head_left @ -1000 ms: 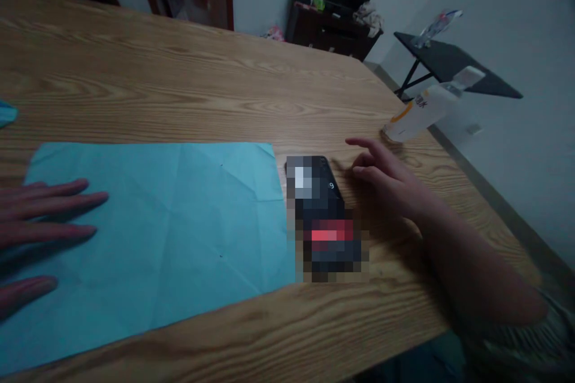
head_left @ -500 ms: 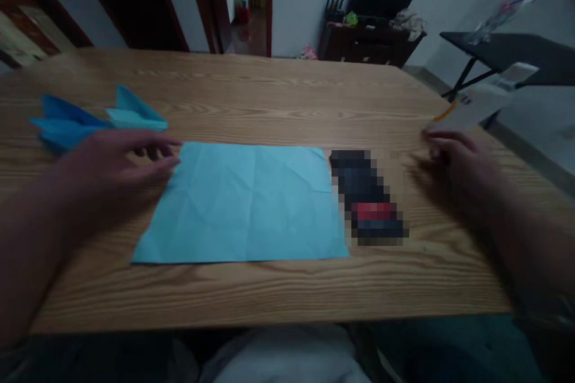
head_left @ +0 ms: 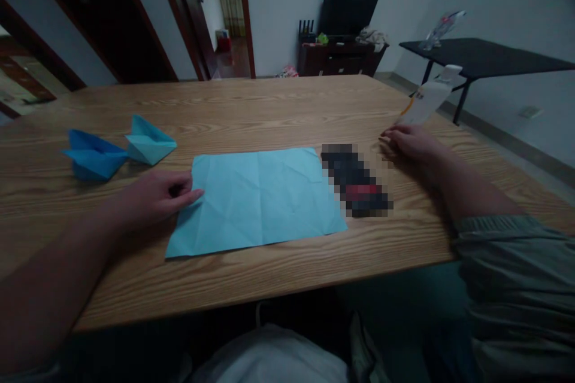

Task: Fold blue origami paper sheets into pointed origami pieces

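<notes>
A light blue sheet of paper (head_left: 265,203) lies on the table, with crease lines running across it. My left hand (head_left: 157,194) is at its left edge, fingers curled and the thumb reaching over the paper. To the right of the sheet lies a dark, blurred-out oblong (head_left: 357,182) with a red patch. Farther right, my right hand (head_left: 411,142) rests low over the tabletop, fingers extended. Just behind it stands a white item (head_left: 426,102) with an orange stripe, its base hidden by the hand; I cannot make out its kind.
Two folded paper shapes, one darker blue (head_left: 95,158) and one pale blue (head_left: 150,143), sit at the left of the wooden table (head_left: 269,108). A black table (head_left: 485,57) bearing a clear plastic item stands beyond on the right. A television (head_left: 349,12) stands against the wall.
My left hand has come down onto the left edge of the paper, its fingers more curled. My right hand stays by the white item. The view has shifted and tilted.
</notes>
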Motion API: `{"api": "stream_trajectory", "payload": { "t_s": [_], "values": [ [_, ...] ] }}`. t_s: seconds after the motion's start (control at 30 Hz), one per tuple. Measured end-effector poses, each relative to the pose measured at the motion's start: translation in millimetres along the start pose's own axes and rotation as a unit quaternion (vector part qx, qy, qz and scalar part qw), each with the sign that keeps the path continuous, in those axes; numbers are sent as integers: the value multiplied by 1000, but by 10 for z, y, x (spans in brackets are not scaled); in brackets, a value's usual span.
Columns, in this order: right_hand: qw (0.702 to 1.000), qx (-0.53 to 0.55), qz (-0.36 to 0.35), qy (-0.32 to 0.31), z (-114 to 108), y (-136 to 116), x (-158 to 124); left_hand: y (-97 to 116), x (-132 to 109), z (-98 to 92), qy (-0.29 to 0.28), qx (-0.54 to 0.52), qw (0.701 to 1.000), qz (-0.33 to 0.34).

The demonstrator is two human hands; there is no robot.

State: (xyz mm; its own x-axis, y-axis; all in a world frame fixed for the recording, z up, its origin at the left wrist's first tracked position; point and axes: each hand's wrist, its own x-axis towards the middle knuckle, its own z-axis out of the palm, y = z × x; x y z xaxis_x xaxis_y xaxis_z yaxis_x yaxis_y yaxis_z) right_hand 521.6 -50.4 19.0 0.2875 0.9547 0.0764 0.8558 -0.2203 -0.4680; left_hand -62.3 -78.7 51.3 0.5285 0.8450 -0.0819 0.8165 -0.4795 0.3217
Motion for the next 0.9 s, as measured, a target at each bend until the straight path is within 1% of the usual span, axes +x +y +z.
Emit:
{"api": "stream_trajectory", "payload": {
  "t_s": [0.07,0.13,0.27,0.37,0.43,0.5,0.67,0.77,0.9],
  "values": [
    [1000,-6,-15,-20,13,48,31,-59,26,1,-8,0,1000,-9],
    [999,-9,-19,-27,12,49,20,-95,39,9,-14,2,1000,-21],
    [999,-51,-9,-15,31,-115,-73,-130,43,34,-6,13,999,-50],
    [994,-91,-53,10,69,-254,-129,-167,58,54,11,26,996,-84],
    [992,-97,-86,4,82,-286,-130,-203,80,71,18,48,993,-108],
    [991,-85,-104,-17,79,-271,-108,-235,105,90,15,65,990,-125],
    [990,-59,-117,-49,32,-221,-84,-241,128,107,-5,67,990,-122],
    [991,-63,-106,-54,18,-254,-124,-187,105,100,-2,65,991,-118],
    [991,-73,-95,-51,28,-294,-172,-105,70,88,-15,59,991,-115]
  ]
}}
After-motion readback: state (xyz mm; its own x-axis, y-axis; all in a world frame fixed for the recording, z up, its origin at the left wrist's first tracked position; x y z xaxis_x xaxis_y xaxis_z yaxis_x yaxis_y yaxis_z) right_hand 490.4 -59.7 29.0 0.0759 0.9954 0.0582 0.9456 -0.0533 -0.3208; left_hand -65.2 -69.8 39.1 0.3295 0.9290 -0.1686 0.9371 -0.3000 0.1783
